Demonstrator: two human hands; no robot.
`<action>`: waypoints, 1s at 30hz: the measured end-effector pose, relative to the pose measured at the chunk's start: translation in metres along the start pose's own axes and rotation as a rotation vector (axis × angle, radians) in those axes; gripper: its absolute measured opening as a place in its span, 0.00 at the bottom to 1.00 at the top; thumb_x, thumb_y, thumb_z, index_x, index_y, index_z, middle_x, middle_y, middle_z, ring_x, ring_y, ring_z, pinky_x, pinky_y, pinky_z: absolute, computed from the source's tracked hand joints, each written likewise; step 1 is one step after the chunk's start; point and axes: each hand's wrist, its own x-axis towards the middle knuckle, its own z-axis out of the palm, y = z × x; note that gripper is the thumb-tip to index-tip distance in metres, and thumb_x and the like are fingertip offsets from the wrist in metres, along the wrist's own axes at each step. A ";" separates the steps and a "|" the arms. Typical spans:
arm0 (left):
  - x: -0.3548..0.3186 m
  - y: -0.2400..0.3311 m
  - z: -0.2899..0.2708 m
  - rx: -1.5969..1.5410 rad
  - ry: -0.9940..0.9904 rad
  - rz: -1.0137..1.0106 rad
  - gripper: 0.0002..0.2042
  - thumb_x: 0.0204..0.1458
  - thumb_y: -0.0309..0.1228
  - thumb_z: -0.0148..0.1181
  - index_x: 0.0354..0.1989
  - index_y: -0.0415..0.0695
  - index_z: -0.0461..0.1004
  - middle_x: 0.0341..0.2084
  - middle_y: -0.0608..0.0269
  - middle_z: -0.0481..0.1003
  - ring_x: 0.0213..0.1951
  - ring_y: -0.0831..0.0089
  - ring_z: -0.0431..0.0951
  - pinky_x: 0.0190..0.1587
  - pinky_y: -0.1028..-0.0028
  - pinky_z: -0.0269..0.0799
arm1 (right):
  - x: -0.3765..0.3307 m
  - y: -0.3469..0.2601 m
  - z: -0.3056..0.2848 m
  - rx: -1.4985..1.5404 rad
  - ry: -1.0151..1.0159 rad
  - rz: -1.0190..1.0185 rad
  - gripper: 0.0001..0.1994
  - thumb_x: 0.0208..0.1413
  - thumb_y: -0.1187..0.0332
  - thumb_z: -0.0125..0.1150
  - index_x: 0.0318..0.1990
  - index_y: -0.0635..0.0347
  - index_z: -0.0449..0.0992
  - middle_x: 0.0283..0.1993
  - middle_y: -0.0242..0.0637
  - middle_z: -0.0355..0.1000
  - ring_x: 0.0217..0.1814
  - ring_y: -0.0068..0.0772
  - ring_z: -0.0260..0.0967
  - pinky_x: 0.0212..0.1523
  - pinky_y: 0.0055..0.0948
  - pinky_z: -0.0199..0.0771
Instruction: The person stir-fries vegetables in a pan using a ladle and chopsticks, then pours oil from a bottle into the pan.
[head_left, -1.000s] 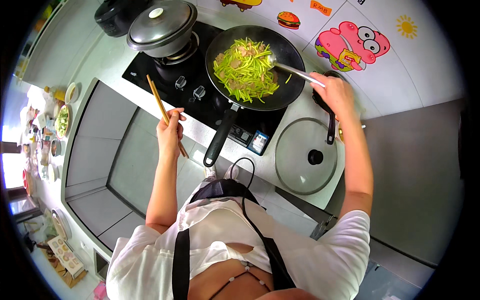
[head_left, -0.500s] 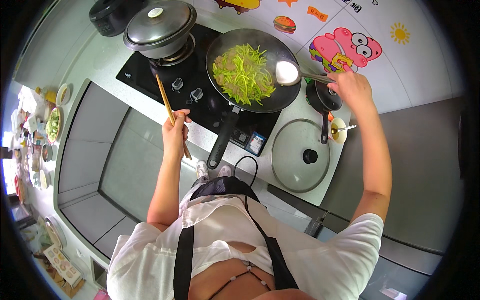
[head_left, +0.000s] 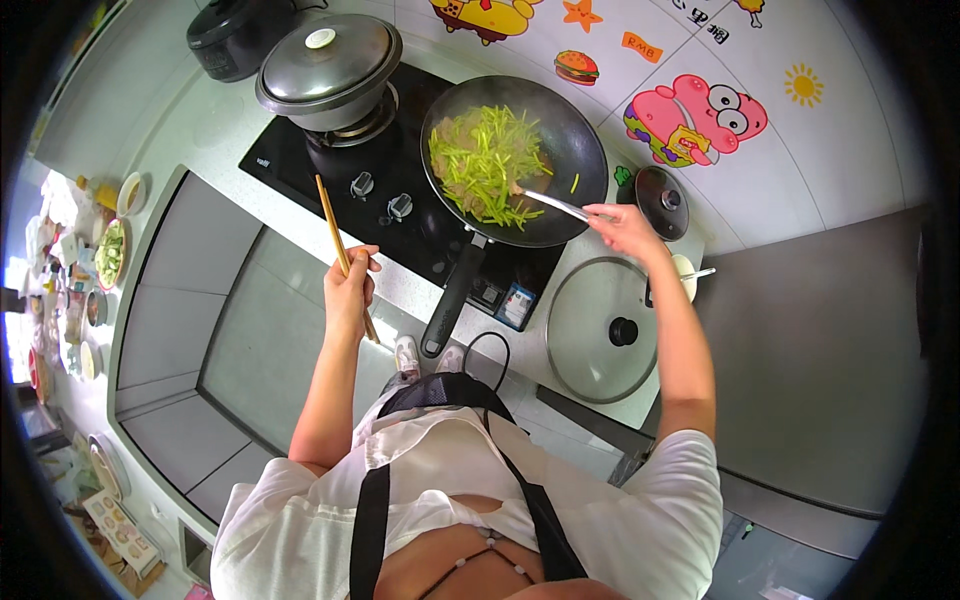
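Note:
My left hand (head_left: 349, 290) is closed around a pair of wooden chopsticks (head_left: 330, 220), held upright in front of the stove, apart from the food. My right hand (head_left: 630, 234) grips the handle of a metal spatula (head_left: 556, 205). Its head is in the black wok (head_left: 578, 140), mostly hidden among green cut stalks and pale brown pieces (head_left: 488, 150). The wok sits on the right side of the black cooktop (head_left: 425, 105), and its long black handle (head_left: 456, 295) points toward me. Neither hand touches that handle.
A lidded grey pot (head_left: 330, 75) stands on the left burner, with a black rice cooker (head_left: 232, 40) behind it. Right of the wok are a glass lid (head_left: 590, 330), a small lidded pan (head_left: 660, 200) and a bowl with a spoon (head_left: 688, 278). Dishes line the left counter.
My right hand has moved left and toward me. The spatula's head has gone from the wok's right side into the green stalks. My left hand holds the chopsticks much as before.

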 end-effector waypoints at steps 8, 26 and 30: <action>0.001 0.001 0.001 -0.028 -0.023 0.042 0.09 0.55 0.31 0.46 0.36 0.39 0.71 0.21 0.69 0.68 0.11 0.87 0.55 0.12 0.85 0.47 | -0.044 -0.046 -0.036 -0.440 0.215 -0.018 0.15 0.46 0.60 0.58 0.42 0.54 0.75 0.26 0.39 0.73 0.25 0.30 0.70 0.31 0.29 0.68; 0.003 0.001 -0.004 -0.050 -0.007 0.019 0.10 0.55 0.31 0.46 0.35 0.38 0.71 0.21 0.69 0.68 0.11 0.87 0.55 0.12 0.85 0.47 | -0.042 -0.051 -0.038 -0.935 0.556 -0.004 0.15 0.48 0.58 0.56 0.45 0.41 0.73 0.31 0.40 0.73 0.33 0.45 0.71 0.32 0.40 0.69; 0.004 0.000 -0.009 -0.012 -0.004 0.029 0.10 0.56 0.33 0.45 0.37 0.39 0.70 0.22 0.70 0.68 0.11 0.87 0.53 0.12 0.84 0.45 | -0.011 -0.006 -0.027 -0.980 0.599 -0.116 0.16 0.48 0.55 0.55 0.47 0.35 0.70 0.27 0.41 0.72 0.31 0.45 0.70 0.29 0.42 0.70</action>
